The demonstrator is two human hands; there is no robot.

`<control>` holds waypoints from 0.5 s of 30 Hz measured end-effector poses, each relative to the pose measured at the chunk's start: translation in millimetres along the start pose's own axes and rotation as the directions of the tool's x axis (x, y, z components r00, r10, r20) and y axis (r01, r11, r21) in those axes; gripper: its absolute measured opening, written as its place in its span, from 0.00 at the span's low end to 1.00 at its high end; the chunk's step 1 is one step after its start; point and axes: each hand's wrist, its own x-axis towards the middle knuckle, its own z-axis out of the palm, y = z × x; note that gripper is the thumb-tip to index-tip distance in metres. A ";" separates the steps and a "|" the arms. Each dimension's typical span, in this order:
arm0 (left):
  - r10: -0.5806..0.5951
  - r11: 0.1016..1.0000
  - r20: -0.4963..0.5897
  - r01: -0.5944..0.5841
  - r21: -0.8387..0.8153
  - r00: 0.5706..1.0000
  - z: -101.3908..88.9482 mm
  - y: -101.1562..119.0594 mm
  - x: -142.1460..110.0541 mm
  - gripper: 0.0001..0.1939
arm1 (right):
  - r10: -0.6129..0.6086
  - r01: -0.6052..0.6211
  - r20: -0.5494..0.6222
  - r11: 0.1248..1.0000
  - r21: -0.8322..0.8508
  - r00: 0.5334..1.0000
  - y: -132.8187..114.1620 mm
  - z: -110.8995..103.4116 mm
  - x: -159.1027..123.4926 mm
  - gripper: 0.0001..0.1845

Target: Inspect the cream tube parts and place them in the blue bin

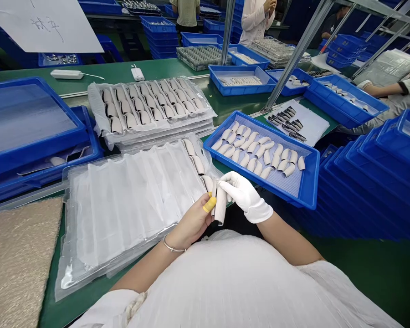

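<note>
Close to my body, both hands meet on a pale, curved, shell-like part (220, 207) with a dark inner side. My left hand (196, 216), bare with a yellow cover on one finger, closes on its lower left side. The white-gloved right hand (241, 193) pinches its upper end. Just left of them lies a clear plastic tray (71, 259) lined with thin white sheet (133, 196); a column of similar parts (198, 165) sits along its right side. Right of my hands, a blue bin (312, 182) holds many loose pale parts (249, 146).
Behind the lined tray stands a stack of filled trays (150, 107). Blue bins (30, 123) are at the left, beside a tan textured sheet (17, 255). Stacked blue bins (372, 177) rise at the right. A metal post (294, 54) slants up from the bench. Other people work beyond.
</note>
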 end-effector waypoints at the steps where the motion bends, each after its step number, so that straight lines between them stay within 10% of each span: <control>1: -0.003 1.000 0.009 0.003 0.016 1.000 -0.2 0.3 -0.1 0.26 | -0.012 0.011 -0.019 1.000 -0.011 1.000 -0.6 -0.4 -0.2 0.15; 15: -0.041 0.987 0.020 0.037 0.154 0.999 -9.0 -2.0 -2.9 0.31 | -0.118 0.113 -0.048 0.988 -0.101 0.992 4.6 -1.7 0.5 0.16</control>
